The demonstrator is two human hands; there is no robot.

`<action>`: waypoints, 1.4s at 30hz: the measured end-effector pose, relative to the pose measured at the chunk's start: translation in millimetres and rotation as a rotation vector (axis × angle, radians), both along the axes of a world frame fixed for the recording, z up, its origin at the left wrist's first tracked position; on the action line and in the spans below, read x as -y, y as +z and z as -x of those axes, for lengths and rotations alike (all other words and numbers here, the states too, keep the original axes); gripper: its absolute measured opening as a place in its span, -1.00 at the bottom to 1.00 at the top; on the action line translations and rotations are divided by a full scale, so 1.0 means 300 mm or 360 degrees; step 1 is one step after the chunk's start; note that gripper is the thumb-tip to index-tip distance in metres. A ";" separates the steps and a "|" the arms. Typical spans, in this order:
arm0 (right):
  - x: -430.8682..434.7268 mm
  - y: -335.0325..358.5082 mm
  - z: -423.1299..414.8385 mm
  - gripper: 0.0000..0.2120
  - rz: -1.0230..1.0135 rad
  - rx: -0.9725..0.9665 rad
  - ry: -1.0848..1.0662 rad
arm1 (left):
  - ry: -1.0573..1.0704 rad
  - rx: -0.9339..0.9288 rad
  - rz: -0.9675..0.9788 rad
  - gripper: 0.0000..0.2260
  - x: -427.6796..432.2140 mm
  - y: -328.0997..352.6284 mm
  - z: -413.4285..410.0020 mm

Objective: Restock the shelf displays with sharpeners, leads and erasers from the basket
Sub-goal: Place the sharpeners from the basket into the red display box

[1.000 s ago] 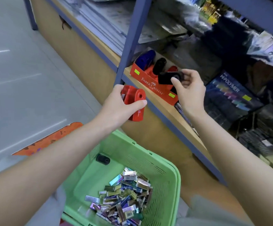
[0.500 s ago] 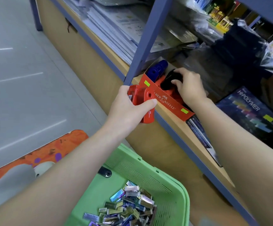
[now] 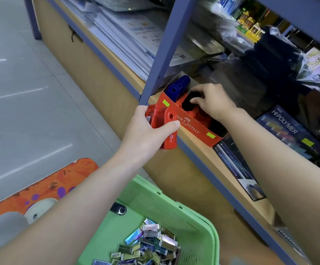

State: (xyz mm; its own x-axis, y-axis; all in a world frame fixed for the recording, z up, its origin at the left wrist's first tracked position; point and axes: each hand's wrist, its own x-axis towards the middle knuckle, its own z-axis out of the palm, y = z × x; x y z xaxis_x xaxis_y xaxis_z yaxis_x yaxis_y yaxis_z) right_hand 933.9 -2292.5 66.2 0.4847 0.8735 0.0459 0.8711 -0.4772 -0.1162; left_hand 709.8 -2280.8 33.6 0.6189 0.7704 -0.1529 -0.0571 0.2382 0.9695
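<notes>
Sharpener step: my right hand (image 3: pixel 211 104) has fingers curled on the black sharpener (image 3: pixel 188 102), seating it in the red display box (image 3: pixel 193 128) on the shelf (image 3: pixel 207 153); my left hand (image 3: pixel 145 131) grips the red sharpeners (image 3: pixel 166 116) beside the box, and I judge they need a free slot next.

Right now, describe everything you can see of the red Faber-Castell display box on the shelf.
The display box is an open-topped tray of red card, with white Faber-Castell lettering and two yellow-green stickers on its front wall. It sits at the front edge of the wooden shelf, beside the blue upright. Blue sharpeners stand at its far end. The right hand reaches inside, gripping a black sharpener. The left hand holds a red sharpener before the front wall, hiding the first letters; contact is unclear.
</notes>
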 end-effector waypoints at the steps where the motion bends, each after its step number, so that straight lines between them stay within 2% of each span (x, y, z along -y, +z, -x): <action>1: -0.002 -0.008 -0.002 -0.61 -0.0039 0.0034 -0.0004 | -0.0002 -0.0002 -0.0003 -0.55 -0.001 0.001 -0.003; 10: 0.021 -0.055 0.034 -0.60 -0.0152 0.0342 0.0124 | -0.0007 -0.0060 0.0023 -0.55 -0.007 -0.014 -0.025; 11: 0.038 -0.049 0.060 -0.63 -0.0274 0.0242 0.0112 | 0.0002 -0.0075 0.0027 -0.56 -0.007 -0.013 -0.026; 13: 0.090 -0.027 0.127 -0.68 -0.0509 -0.0284 0.0082 | 0.0007 -0.0128 0.0011 -0.59 -0.006 -0.010 -0.025; 16: 0.196 0.011 0.231 -0.64 -0.0377 -0.1183 0.0211 | -0.0030 -0.0175 -0.0019 -0.63 -0.006 -0.010 -0.023; 18: 0.252 0.020 0.276 -0.58 -0.0247 -0.1499 0.0294 | -0.0082 -0.0193 -0.0047 -0.64 -0.001 -0.010 -0.024; 20: 0.280 0.015 0.305 -0.53 -0.0263 -0.1596 0.0282 | -0.0145 -0.0209 -0.0083 -0.68 0.011 -0.011 -0.028; 24: 0.309 0.017 0.318 -0.45 -0.0270 -0.1463 0.0206 | -0.0228 -0.0198 -0.0087 -0.79 0.046 -0.005 -0.039; 26: 0.326 0.028 0.296 -0.49 -0.0289 -0.1387 0.0172 | -0.0212 -0.0189 0.0027 -0.80 0.053 -0.003 -0.048; 28: 0.330 0.039 0.255 -0.59 -0.0463 -0.1253 0.0025 | -0.0155 -0.0186 0.0146 -0.83 0.045 -0.002 -0.053; 30: 0.317 0.040 0.194 -0.67 -0.0725 -0.1121 -0.0219 | -0.0146 -0.0215 0.0133 -0.76 0.035 -0.004 -0.056; 33: 0.272 0.030 0.099 -0.71 -0.0918 -0.0687 -0.0460 | -0.0169 -0.0238 0.0047 -0.79 0.035 -0.003 -0.056; 36: 0.230 0.010 0.028 -0.71 -0.0880 -0.0454 -0.0474 | -0.0165 -0.0248 -0.0083 -0.86 0.040 -0.008 -0.058; 42: 0.185 -0.038 -0.027 -0.69 -0.0654 -0.0364 -0.0351 | -0.0148 -0.0220 -0.0178 -0.84 0.021 -0.016 -0.057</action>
State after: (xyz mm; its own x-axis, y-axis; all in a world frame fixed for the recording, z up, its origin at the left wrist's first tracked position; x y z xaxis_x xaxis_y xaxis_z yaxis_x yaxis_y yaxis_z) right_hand 941.9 -2348.0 54.8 0.6928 0.6817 0.2350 0.6855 -0.5215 -0.5080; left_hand 726.8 -2287.2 28.8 0.6674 0.7278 -0.1579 0.0955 0.1267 0.9873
